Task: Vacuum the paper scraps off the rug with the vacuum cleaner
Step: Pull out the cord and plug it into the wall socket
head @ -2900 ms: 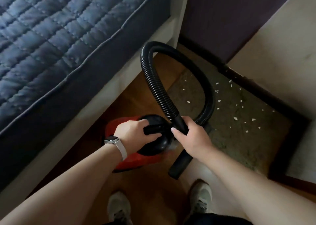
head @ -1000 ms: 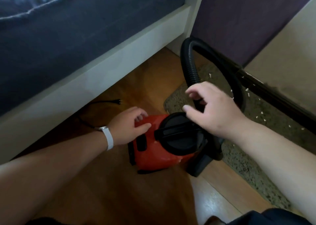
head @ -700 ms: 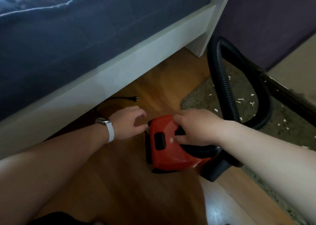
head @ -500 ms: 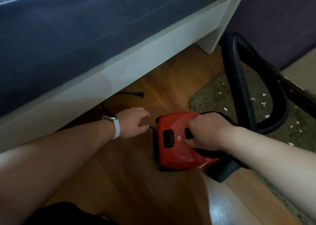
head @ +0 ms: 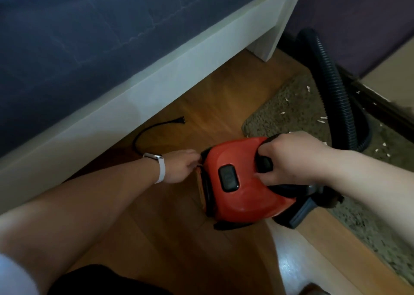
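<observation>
Fingers of R hand (head: 291, 158) were curled round the black handle (head: 265, 164) of the glossy red vacuum cleaner (head: 235, 196), which stood on wood floor at the edge of the shaggy rug (head: 280, 113) w/ white paper scraps (head: 322, 119). L hand (head: 179, 165) reached its rear; fingertips were hidden, maybe on the thin cord (head: 156, 125), grip unclear.

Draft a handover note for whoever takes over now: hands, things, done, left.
Right hand grips the handle atop the red vacuum cleaner, which sits on the wood floor beside the rug.
Left hand is at the vacuum's rear; fingertips hidden, grip unclear.
Power cord lies unplugged by the bed; hose loops over the rug.
Done: nothing vacuumed; paper scraps litter the rug.
Left: plug in, switch on, vacuum the scraps.
</observation>
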{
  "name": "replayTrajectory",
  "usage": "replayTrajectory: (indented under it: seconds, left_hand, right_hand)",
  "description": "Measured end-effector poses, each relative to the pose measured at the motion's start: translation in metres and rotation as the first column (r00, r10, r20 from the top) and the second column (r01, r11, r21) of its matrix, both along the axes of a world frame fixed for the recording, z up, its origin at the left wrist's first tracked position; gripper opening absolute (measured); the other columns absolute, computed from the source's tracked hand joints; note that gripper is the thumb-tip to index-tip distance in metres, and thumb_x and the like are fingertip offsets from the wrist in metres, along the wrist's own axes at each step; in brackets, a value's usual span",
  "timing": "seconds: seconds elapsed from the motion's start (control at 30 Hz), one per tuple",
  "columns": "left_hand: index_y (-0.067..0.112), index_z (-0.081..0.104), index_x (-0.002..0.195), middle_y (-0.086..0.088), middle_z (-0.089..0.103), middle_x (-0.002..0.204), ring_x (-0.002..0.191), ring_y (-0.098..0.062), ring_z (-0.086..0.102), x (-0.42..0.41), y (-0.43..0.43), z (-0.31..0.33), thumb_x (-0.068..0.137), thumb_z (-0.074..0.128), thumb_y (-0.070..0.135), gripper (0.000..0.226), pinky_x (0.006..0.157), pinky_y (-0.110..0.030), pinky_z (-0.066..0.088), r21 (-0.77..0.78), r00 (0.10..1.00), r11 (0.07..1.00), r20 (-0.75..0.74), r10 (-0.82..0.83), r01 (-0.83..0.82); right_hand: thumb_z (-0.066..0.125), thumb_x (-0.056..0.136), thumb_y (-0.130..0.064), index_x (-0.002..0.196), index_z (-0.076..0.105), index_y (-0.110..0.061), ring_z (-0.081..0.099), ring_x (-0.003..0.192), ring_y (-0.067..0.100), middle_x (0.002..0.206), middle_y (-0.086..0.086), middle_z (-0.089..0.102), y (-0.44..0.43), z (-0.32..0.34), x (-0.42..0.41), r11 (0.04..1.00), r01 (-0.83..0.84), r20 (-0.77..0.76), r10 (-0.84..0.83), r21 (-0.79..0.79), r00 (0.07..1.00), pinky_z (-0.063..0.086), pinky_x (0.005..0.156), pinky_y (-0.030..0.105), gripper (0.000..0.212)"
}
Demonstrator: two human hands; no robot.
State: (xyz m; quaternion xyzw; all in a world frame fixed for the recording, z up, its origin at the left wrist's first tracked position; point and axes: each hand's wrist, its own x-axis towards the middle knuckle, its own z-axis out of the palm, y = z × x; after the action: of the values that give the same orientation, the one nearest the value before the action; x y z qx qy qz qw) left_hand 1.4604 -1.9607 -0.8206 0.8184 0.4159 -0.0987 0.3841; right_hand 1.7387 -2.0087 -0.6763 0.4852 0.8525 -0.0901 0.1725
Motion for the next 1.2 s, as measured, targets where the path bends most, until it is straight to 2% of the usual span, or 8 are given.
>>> replayTrajectory:
  seconds: [0.2, 0.3, 0.43, 0.57, 0.7, 0.87, 1.1, 1.2]
  left_hand:
    - [0.027, 0.056, 0.117, 0.006, 0.053, 0.117, 0.107, -0.013, 0.054, -0.006, -0.005, -0.008, 0.099, 0.050, 0.021, 0.020, 0.097, -0.034, 0.046, -0.101, 0.999, 0.994, -0.023, 0.029, -0.031]
    - [0.036, 0.051, 0.094, 0.006, 0.057, 0.100, 0.094, -0.014, 0.057, 0.000, -0.006, -0.002, 0.099, 0.051, 0.023, 0.014, 0.083, -0.035, 0.050, -0.054, 0.998, 0.997, 0.014, 0.054, -0.053]
    - [0.032, 0.056, 0.097, 0.009, 0.062, 0.086, 0.079, -0.011, 0.060, -0.002, 0.002, 0.017, 0.100, 0.051, 0.027, 0.007, 0.065, -0.031, 0.050, 0.044, 0.994, 0.993, 0.025, 0.109, -0.110]
    - [0.029, 0.058, 0.098, 0.008, 0.062, 0.085, 0.079, -0.009, 0.060, -0.011, 0.010, 0.038, 0.100, 0.049, 0.031, 0.009, 0.069, -0.036, 0.051, 0.134, 0.977, 0.972, 0.117, 0.176, -0.191]
    - [0.030, 0.058, 0.087, 0.010, 0.059, 0.079, 0.071, -0.003, 0.055, -0.007, 0.005, 0.064, 0.100, 0.042, 0.041, 0.024, 0.065, -0.032, 0.046, 0.120, 0.978, 0.989, 0.201, 0.061, -0.086]
    - [0.022, 0.040, 0.062, 0.005, 0.038, 0.058, 0.050, -0.008, 0.034, -0.007, -0.022, 0.065, 0.092, 0.033, 0.064, 0.052, 0.054, -0.028, 0.030, 0.043, 1.000, 0.999, -0.012, -0.020, 0.020]
    - [0.017, 0.044, 0.064, 0.005, 0.036, 0.056, 0.042, -0.004, 0.032, -0.003, -0.022, 0.049, 0.099, 0.047, 0.046, 0.046, 0.047, -0.018, 0.029, -0.181, 0.982, 0.983, -0.189, -0.010, -0.025]
    - [0.018, 0.044, 0.062, 0.004, 0.039, 0.057, 0.048, -0.009, 0.037, -0.004, -0.018, 0.043, 0.099, 0.045, 0.049, 0.048, 0.051, -0.025, 0.031, -0.160, 0.945, 0.986, -0.326, 0.001, -0.056]
  right_hand:
    - [0.043, 0.069, -0.076, 0.065, 0.039, -0.025, 0.046, 0.059, 0.018, 0.061, -0.007, 0.050, -0.005, 0.013, 0.015, 0.998, 0.028, -0.019, -0.027, 0.055, 0.999, 0.044, 0.057, 0.030, 0.051]
    - [0.040, 0.067, -0.078, 0.066, 0.045, -0.025, 0.052, 0.058, 0.015, 0.061, -0.009, 0.053, -0.006, 0.017, 0.023, 0.998, 0.049, -0.041, -0.047, 0.051, 0.998, 0.048, 0.058, 0.030, 0.053]
    - [0.043, 0.068, -0.077, 0.067, 0.047, -0.025, 0.051, 0.057, 0.013, 0.059, -0.009, 0.053, -0.007, 0.018, 0.029, 0.995, 0.087, -0.053, -0.085, 0.039, 0.995, 0.049, 0.059, 0.031, 0.053]
    - [0.051, 0.072, -0.073, 0.069, 0.051, -0.024, 0.048, 0.056, 0.011, 0.059, -0.009, 0.053, -0.008, 0.016, 0.029, 0.993, 0.118, -0.060, -0.115, 0.032, 0.991, 0.050, 0.059, 0.032, 0.049]
    - [0.054, 0.074, -0.071, 0.072, 0.053, -0.023, 0.054, 0.065, 0.018, 0.062, -0.009, 0.054, -0.005, 0.012, 0.034, 0.985, 0.167, -0.056, -0.164, 0.047, 0.985, 0.052, 0.063, 0.033, 0.048]
    - [0.055, 0.074, -0.071, 0.074, 0.056, -0.022, 0.057, 0.070, 0.023, 0.067, -0.008, 0.057, 0.002, 0.009, 0.039, 0.967, 0.242, -0.089, -0.235, 0.082, 0.968, 0.047, 0.060, 0.031, 0.049]
    - [0.057, 0.077, -0.069, 0.073, 0.056, -0.023, 0.050, 0.068, 0.020, 0.067, -0.008, 0.055, 0.001, 0.020, 0.042, 0.949, 0.302, -0.104, -0.293, 0.090, 0.950, 0.036, 0.056, 0.031, 0.047]
    - [0.056, 0.077, -0.070, 0.075, 0.059, -0.023, 0.053, 0.069, 0.020, 0.069, -0.008, 0.056, -0.002, 0.023, 0.043, 0.945, 0.314, -0.099, -0.305, 0.093, 0.947, 0.038, 0.057, 0.030, 0.047]
